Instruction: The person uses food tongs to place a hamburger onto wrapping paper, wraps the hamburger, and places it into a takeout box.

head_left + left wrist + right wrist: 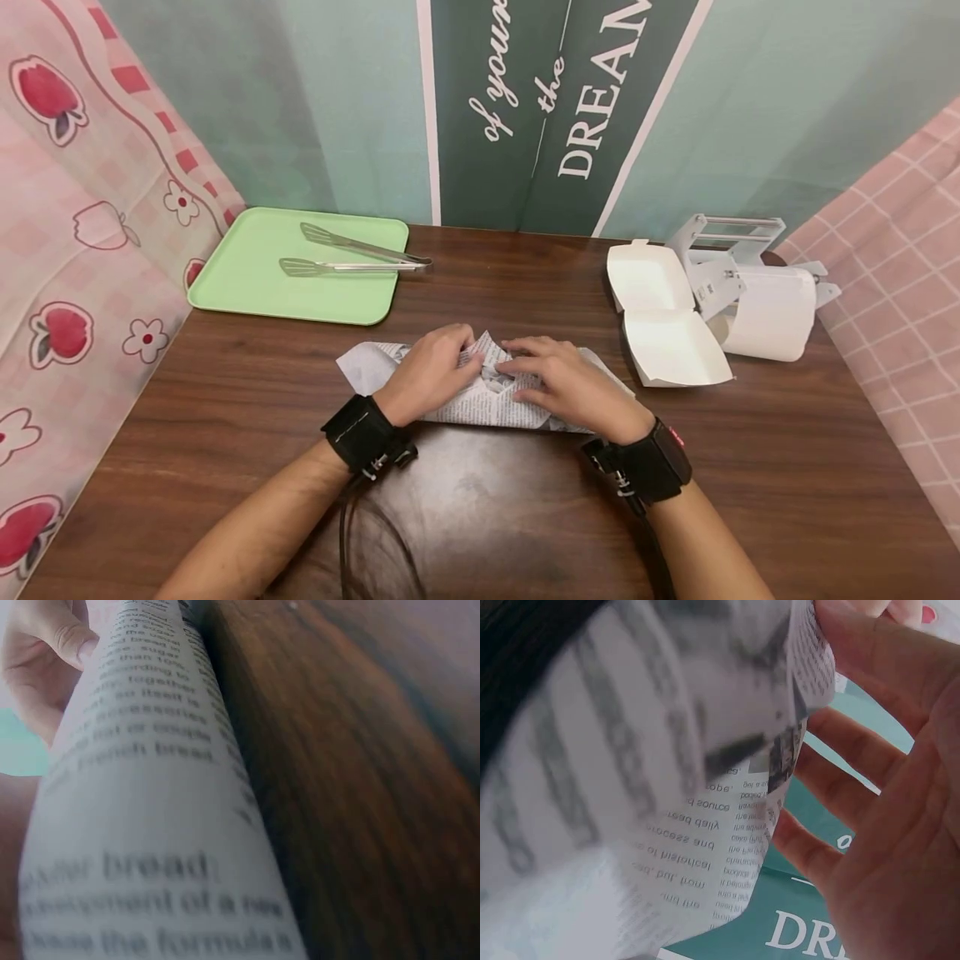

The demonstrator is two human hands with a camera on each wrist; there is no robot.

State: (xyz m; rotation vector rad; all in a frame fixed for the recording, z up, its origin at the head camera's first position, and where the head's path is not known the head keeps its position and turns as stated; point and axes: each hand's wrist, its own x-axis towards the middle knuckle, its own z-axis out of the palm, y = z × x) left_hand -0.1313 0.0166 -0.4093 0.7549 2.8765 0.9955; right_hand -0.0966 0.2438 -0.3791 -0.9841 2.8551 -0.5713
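A sheet of newsprint-style wrapping paper (480,410) lies across the table in front of me, its middle bunched up into folds with a raised point. My left hand (431,371) grips the folds from the left, and its thumb lies along the printed paper (142,772) in the left wrist view. From the right, my right hand (573,383) holds the gathered edge with its fingers spread. In the right wrist view the right fingers (847,742) reach behind the lifted paper (705,847). Whatever lies inside the folds is hidden.
At the back left is a light green tray (247,267) bearing metal tongs (360,267), whose handle end overhangs its right rim. An opened white carton (663,312) stands on the right, beside a white roll dispenser (772,312). Cloth-covered walls border the wooden table (780,467).
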